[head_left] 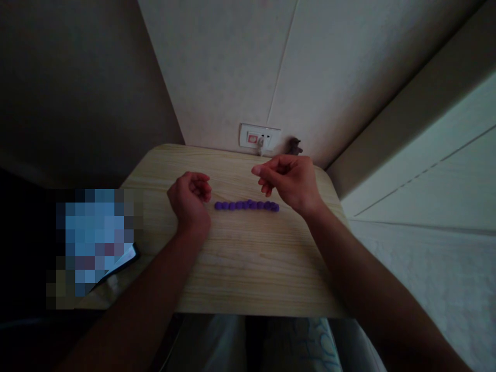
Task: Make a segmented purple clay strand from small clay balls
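A row of small round purple pieces (239, 205) runs from left to right across the wooden tabletop; they look like clay balls or beads. At the right end a few pieces sit close together. My left hand (191, 199) rests on the table just past the row's left end, its fingers loosely curled in, and nothing shows in them. Above the right part of the row is my right hand (290, 181), with thumb and forefinger pinched together. Whatever that pinch may hold is hidden or too small to see.
The light wooden table (248, 258) stands against a wall with a white socket plate (259, 136), a plug in it. A small dark object (294, 144) sits at the table's back edge. A lit, partly blurred screen (122, 261) lies at left. A pale cabinet (434, 155) flanks the right.
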The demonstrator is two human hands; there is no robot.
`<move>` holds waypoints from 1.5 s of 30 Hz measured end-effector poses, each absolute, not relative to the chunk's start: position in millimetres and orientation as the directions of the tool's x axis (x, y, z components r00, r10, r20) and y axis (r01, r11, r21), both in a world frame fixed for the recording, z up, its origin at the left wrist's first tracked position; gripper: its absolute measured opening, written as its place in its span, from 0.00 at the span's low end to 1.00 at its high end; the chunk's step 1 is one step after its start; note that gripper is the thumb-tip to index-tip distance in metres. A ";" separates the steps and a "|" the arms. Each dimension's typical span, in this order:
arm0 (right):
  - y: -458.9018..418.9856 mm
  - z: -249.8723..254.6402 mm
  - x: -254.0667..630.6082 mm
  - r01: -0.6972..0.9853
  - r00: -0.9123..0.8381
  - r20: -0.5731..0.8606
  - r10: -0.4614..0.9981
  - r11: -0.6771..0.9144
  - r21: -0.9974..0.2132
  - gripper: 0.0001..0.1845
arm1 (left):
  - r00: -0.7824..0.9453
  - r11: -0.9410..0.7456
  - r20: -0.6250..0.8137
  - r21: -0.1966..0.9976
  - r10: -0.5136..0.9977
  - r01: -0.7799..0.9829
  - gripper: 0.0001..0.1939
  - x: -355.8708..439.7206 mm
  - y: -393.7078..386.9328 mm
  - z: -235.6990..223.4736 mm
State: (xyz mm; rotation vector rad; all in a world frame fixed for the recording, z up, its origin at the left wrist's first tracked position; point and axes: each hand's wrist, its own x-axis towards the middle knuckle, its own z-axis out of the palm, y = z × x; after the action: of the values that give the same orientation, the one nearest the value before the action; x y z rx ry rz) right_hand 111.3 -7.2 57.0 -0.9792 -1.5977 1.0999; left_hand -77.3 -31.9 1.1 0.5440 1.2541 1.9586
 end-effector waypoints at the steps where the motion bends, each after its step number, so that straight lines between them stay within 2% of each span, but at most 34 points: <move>1: -6.2 56.5 111.7 0.093 -0.257 0.249 0.934 0.281 -0.955 0.20 | -0.637 -0.251 -0.041 0.899 0.769 -0.360 0.12 -77.5 -31.9 0.6; 9: 5.5 53.0 115.8 0.120 -0.352 0.342 0.871 0.405 -0.906 0.12 | -0.639 -0.256 -0.036 0.898 0.768 -0.358 0.11 -76.3 -31.8 0.6; 13: 5.3 56.5 116.8 0.172 -0.357 0.313 0.880 0.391 -0.904 0.15 | -0.620 -0.226 -0.047 0.907 0.783 -0.354 0.11 -76.3 -32.5 -0.7; 19: 2.6 65.0 114.9 0.221 -0.354 0.335 0.873 0.426 -0.878 0.23 | -0.629 -0.243 -0.043 0.900 0.776 -0.361 0.11 -75.6 -33.6 -1.6; 28: 4.6 65.6 105.6 0.254 -0.446 0.313 0.838 0.454 -0.854 0.18 | -0.633 -0.267 -0.034 0.888 0.773 -0.374 0.10 -74.5 -34.0 0.3; 32: 3.3 66.7 101.1 0.335 -0.489 0.335 0.805 0.528 -0.780 0.19 | -0.633 -0.276 -0.025 0.886 0.774 -0.372 0.10 -74.3 -33.8 -0.6; 39: 1.1 65.0 91.6 0.393 -0.555 0.344 0.757 0.603 -0.694 0.08 | -0.637 -0.267 -0.030 0.892 0.770 -0.364 0.10 -74.0 -33.0 -1.0; 45: -6.5 64.3 82.5 0.458 -0.581 0.294 0.759 0.604 -0.653 0.14 | -0.640 -0.277 -0.030 0.885 0.768 -0.373 0.10 -73.2 -32.7 0.2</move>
State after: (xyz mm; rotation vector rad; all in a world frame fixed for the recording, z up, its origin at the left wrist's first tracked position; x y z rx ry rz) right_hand 82.5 -6.5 64.3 -0.9579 -2.2709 0.7067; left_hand -73.2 -32.7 0.2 0.5331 1.2171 1.9796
